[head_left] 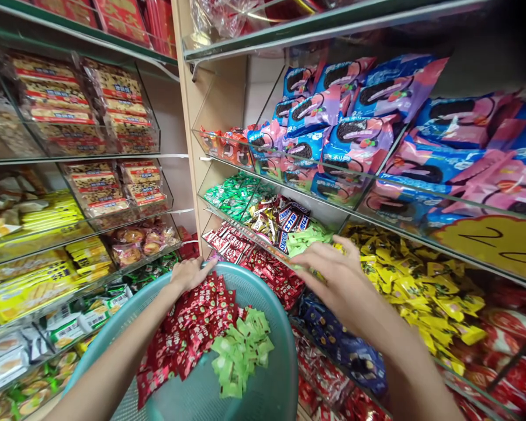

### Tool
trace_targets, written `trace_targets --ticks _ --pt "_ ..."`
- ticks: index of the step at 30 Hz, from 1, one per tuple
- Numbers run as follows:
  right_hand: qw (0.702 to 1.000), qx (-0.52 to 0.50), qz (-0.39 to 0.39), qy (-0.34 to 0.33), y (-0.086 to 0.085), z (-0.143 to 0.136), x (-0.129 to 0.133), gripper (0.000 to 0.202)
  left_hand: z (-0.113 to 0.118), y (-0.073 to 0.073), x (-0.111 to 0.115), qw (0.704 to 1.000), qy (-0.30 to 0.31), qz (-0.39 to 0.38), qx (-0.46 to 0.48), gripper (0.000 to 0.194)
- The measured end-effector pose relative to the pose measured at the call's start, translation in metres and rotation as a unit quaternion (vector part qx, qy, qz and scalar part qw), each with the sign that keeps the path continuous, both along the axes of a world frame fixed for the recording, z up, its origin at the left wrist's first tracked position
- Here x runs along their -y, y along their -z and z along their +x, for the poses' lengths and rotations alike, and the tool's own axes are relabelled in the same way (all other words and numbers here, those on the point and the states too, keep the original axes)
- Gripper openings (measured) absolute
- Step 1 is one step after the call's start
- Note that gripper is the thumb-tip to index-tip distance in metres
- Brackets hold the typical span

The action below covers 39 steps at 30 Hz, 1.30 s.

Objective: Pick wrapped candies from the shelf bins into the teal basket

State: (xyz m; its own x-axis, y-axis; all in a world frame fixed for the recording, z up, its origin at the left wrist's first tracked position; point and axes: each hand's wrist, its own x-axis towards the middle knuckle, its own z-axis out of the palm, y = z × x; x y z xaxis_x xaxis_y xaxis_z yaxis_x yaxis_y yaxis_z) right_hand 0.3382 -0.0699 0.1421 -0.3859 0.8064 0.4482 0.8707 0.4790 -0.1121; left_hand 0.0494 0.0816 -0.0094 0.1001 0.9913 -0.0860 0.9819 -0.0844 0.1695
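Note:
A teal plastic basket (280, 327) holds red packets (193, 327) and a smaller heap of light green packets (243, 351). My left hand (190, 273) grips the basket's far rim, its forearm crossing over the left side. To the right, my right hand (328, 269) is raised at the front edge of a shelf bin, fingers apart and slightly blurred, with nothing visible in them. Just beyond its fingers lie light green packets (307, 237) in the bin, beside Snickers bars (289, 219).
Blue and pink cookie packs (363, 140) fill the upper right shelf behind a clear panel. Yellow candies (421, 286) lie right of my right hand, dark blue packets (342, 339) below it. Packaged biscuits (52, 99) line the left shelves. Glass shelf edges slant across both sides.

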Motion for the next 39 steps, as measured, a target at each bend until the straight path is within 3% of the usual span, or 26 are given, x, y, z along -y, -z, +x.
trace_targets --ticks 2,5,8,11,16,22,24,26,31,34,39 --pt "0.996 -0.031 -0.064 -0.047 0.013 -0.014 0.008 0.021 -0.001 0.0 0.0 1.0 0.0 0.002 -0.001 0.083" --pt "0.983 -0.063 -0.148 -0.091 0.052 -0.031 0.008 0.016 -0.002 0.001 0.0 1.0 0.001 0.006 -0.001 0.082" --pt "0.978 -0.061 -0.175 -0.094 0.099 -0.041 -0.001 0.012 -0.003 0.0 0.0 1.0 -0.002 0.006 -0.007 0.081" --pt "0.982 -0.037 -0.164 -0.086 0.131 -0.047 -0.009 0.011 -0.002 -0.001 0.0 1.0 -0.002 0.002 -0.011 0.081" --pt "0.987 0.0 -0.139 -0.077 0.148 -0.058 -0.015 0.012 -0.001 -0.001 0.0 1.0 0.0 0.004 -0.009 0.081" --pt "0.98 0.065 -0.174 -0.064 0.16 -0.066 -0.013 0.012 -0.004 0.002 0.0 1.0 -0.001 0.004 -0.005 0.083" --pt "0.978 0.066 -0.189 -0.068 0.156 -0.065 -0.01 0.007 -0.004 0.004 0.0 1.0 -0.001 0.006 -0.001 0.083" --pt "0.978 0.048 -0.187 -0.074 0.14 -0.063 -0.006 0.003 -0.004 0.004 0.0 1.0 0.001 0.007 0.004 0.083" --pt "0.995 -0.015 -0.085 -0.057 0.07 -0.041 -0.005 0.015 -0.002 0.004 -0.002 1.0 0.006 -0.001 0.005 0.084" --pt "1.0 0.007 0.005 -0.018 0.034 -0.019 -0.016 0.023 -0.001 0.003 -0.002 1.0 0.011 0.001 0.009 0.084" --pt "0.99 0.093 0.078 0.069 0.012 0.006 -0.041 0.021 0.0 0.004 -0.001 1.0 0.014 0.006 0.019 0.083"
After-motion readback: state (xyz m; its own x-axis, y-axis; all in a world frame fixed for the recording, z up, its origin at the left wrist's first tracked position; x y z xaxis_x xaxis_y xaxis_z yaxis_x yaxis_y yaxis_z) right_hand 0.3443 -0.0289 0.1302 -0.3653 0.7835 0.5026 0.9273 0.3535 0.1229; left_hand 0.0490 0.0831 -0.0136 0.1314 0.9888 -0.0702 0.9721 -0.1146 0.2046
